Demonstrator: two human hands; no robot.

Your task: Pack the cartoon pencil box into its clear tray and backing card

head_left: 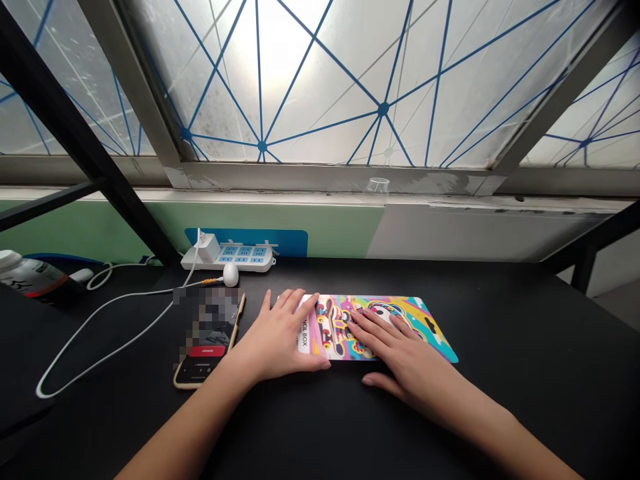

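Observation:
A flat, colourful pencil box pack (330,333) lies on the black table, its left end marked "NCIL BOX" where the letters show. Skateboard and cartoon drawings cover it, and a dark hang-hole shape sits near its right end. My left hand (277,337) spans the left end, thumb along the near edge and index fingertip at the far edge, holding it across its width. Flat on the middle of the pack rests my right hand (395,350), fingers stretched out and thumb off the near edge. Both hands hide parts of the print.
Left of the hands lies a phone (200,370), partly blurred, with a pen-like stick (236,323) along its side. A white cable (107,310) loops across the table. Behind stand a power strip (245,257) and a clear cup (379,185) on the sill. A bottle (30,277) is far left.

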